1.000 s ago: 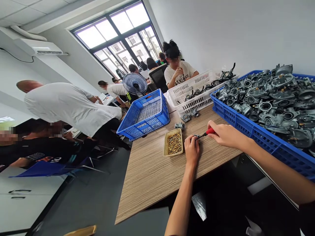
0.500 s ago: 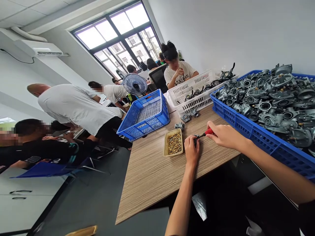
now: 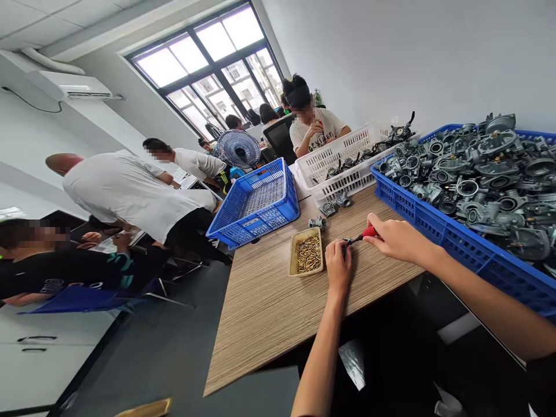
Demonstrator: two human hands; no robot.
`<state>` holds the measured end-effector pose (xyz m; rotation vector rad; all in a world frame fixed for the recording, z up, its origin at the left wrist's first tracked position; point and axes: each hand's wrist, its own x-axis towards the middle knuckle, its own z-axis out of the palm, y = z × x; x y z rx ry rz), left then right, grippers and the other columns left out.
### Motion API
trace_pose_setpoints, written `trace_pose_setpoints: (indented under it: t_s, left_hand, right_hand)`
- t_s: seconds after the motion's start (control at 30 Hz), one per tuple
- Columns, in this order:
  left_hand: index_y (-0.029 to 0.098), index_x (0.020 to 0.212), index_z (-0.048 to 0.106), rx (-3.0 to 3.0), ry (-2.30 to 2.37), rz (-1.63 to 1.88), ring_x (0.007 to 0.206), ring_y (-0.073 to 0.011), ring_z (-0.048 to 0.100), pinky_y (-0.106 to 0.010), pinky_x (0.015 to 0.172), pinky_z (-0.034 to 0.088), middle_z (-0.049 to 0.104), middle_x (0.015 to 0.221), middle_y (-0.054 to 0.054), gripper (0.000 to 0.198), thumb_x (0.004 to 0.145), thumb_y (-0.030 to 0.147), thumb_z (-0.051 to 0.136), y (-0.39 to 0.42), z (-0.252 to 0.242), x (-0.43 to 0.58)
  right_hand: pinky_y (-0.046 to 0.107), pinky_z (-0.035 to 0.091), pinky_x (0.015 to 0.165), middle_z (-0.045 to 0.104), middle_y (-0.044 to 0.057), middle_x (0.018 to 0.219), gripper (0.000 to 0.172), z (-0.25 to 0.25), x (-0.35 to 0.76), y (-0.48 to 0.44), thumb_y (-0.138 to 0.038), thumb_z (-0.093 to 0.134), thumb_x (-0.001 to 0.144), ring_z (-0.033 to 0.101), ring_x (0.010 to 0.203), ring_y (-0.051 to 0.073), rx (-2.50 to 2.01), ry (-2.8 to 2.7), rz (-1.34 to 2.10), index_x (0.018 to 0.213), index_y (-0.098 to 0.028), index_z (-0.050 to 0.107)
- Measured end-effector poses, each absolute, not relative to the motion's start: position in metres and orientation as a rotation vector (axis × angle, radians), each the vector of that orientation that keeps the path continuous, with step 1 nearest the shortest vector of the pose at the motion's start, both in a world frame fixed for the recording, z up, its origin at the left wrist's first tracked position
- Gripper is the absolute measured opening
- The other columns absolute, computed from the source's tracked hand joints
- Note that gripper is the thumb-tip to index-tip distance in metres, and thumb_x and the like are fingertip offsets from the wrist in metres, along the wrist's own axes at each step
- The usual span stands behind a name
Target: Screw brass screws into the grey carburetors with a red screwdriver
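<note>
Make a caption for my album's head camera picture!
Left hand holding a small part, right hand a red-handled tool, beside a tray of brass-coloured pieces.

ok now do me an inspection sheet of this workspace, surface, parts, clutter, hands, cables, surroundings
Surface: wood-grain table
Job's things: red-handled tool; tub of brass pieces; heaped parts in the right-hand crate
Clutter: loose parts beyond the tub; shiny scrap below the table edge
Hands: right hand grips the tool; left hand at its far end, contact point mostly hidden
Cables: on the table, nothing seen; black cable on the wall, upper left
Surroundings: white basket, left-hand crate, fan, window, several people
</note>
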<state>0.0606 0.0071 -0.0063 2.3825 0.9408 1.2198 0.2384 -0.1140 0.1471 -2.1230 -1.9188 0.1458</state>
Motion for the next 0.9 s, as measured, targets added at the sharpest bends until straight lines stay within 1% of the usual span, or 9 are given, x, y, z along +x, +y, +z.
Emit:
trace_pose_setpoints:
  t_s: [0.1,0.17,0.3,0.4,0.57,0.67,0.77,0.9]
  left_hand:
    - [0.024,0.108,0.063,2.396,0.941,1.216,0.110,-0.0242,0.061,-0.042,0.100,0.051,0.067,0.112,-0.008,0.008,0.103,0.024,0.056,0.0073,-0.0065,0.0605]
    - [0.024,0.108,0.063,2.400,0.943,1.212,0.110,-0.0240,0.061,-0.042,0.100,0.051,0.067,0.113,-0.008,0.009,0.103,0.024,0.056,0.0074,-0.0065,0.0604]
    - [0.024,0.109,0.064,2.398,0.942,1.215,0.111,-0.0240,0.061,-0.042,0.101,0.051,0.067,0.113,-0.008,0.010,0.103,0.024,0.055,0.0070,-0.0058,0.0604]
    - [0.024,0.110,0.064,2.402,0.935,1.215,0.111,-0.0238,0.060,-0.042,0.101,0.051,0.067,0.113,-0.008,0.011,0.103,0.023,0.055,0.0064,-0.0049,0.0603]
    - [0.024,0.110,0.064,2.405,0.930,1.212,0.111,-0.0239,0.061,-0.042,0.100,0.051,0.067,0.114,-0.009,0.012,0.104,0.023,0.054,0.0064,-0.0045,0.0601]
    - [0.024,0.110,0.065,2.401,0.930,1.216,0.112,-0.0243,0.061,-0.042,0.101,0.051,0.067,0.114,-0.009,0.012,0.104,0.024,0.054,0.0071,-0.0054,0.0600]
    - [0.024,0.110,0.065,2.399,0.932,1.222,0.113,-0.0246,0.061,-0.043,0.101,0.050,0.067,0.114,-0.009,0.012,0.104,0.024,0.054,0.0077,-0.0066,0.0601]
    - [0.024,0.111,0.065,2.406,0.930,1.222,0.114,-0.0245,0.061,-0.043,0.101,0.050,0.067,0.115,-0.009,0.013,0.104,0.022,0.054,0.0080,-0.0074,0.0601]
  right_hand:
    - [0.030,0.027,0.059,0.076,0.006,0.086,0.023,0.1461,0.2397,-0.1135,-0.043,0.052,0.108,0.074,0.080,0.028,-2.110,-1.898,0.155,0.115,-0.021,0.048]
    - [0.029,0.029,0.060,0.076,0.005,0.089,0.022,0.1461,0.2404,-0.1140,-0.039,0.055,0.107,0.075,0.082,0.027,-2.055,-1.886,0.211,0.118,-0.023,0.047]
    - [0.028,0.034,0.063,0.077,0.004,0.098,0.026,0.1461,0.2403,-0.1148,-0.031,0.058,0.104,0.075,0.089,0.026,-1.952,-1.886,0.318,0.125,-0.024,0.044]
    - [0.028,0.035,0.065,0.076,0.005,0.101,0.026,0.1440,0.2406,-0.1139,-0.030,0.055,0.104,0.075,0.091,0.027,-1.938,-1.895,0.308,0.126,-0.024,0.044]
    - [0.029,0.035,0.065,0.076,0.005,0.100,0.028,0.1423,0.2412,-0.1136,-0.030,0.056,0.104,0.074,0.090,0.027,-1.915,-1.918,0.294,0.128,-0.024,0.043]
    - [0.029,0.034,0.064,0.076,0.005,0.100,0.022,0.1449,0.2400,-0.1145,-0.029,0.054,0.105,0.075,0.090,0.027,-1.931,-1.932,0.281,0.124,-0.023,0.045]
    - [0.029,0.031,0.062,0.076,0.006,0.094,0.016,0.1473,0.2378,-0.1143,-0.033,0.052,0.107,0.075,0.086,0.028,-2.010,-1.920,0.234,0.117,-0.022,0.047]
    - [0.030,0.030,0.060,0.077,0.007,0.090,0.021,0.1468,0.2361,-0.1123,-0.040,0.051,0.109,0.075,0.082,0.029,-2.098,-1.899,0.173,0.116,-0.021,0.048]
